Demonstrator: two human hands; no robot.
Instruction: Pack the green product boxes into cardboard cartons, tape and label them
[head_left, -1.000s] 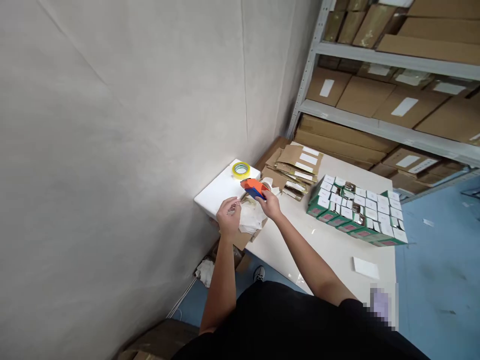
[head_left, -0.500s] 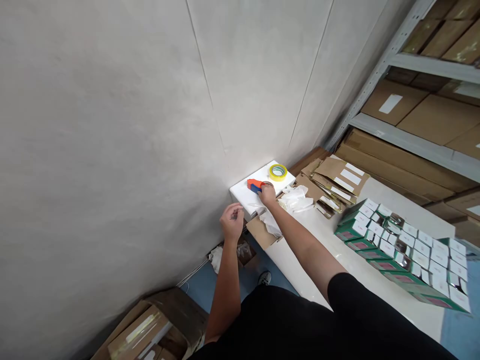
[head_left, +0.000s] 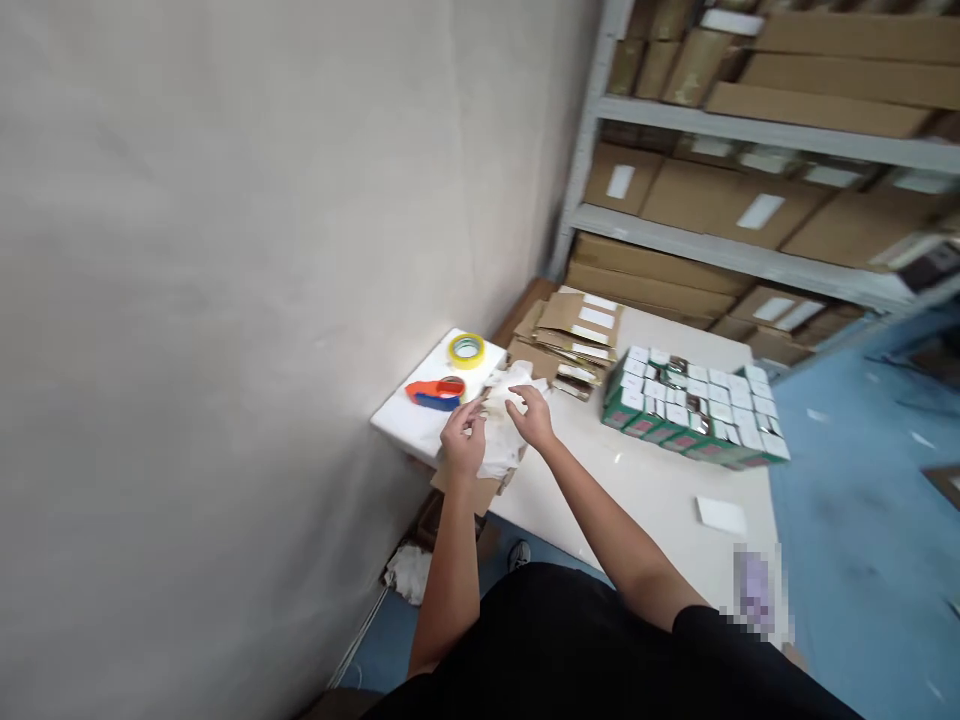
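Note:
My left hand [head_left: 463,442] and my right hand [head_left: 531,414] are both over a bundle of white wrapping paper [head_left: 501,440] that lies on a flat brown cardboard piece [head_left: 465,486] at the near left corner of the white table [head_left: 660,490]. The left fingers are curled against the paper's left side. The right fingers are bent and rest on its top edge. An orange and blue tape dispenser [head_left: 435,392] lies free on a white raised block [head_left: 409,425], just left of the hands. A yellow tape roll [head_left: 466,349] sits behind it.
A stack of flattened cardboard boxes [head_left: 577,335] lies at the table's far end. Several green boxes with white labels [head_left: 694,415] stand in rows on the right. A white card [head_left: 720,514] lies near the front. Metal shelving [head_left: 750,255] with cartons fills the back; a wall is at left.
My right hand has let go of the tape dispenser, which now lies on the white block, and has come back to the white paper. The left hand has moved in to the paper too.

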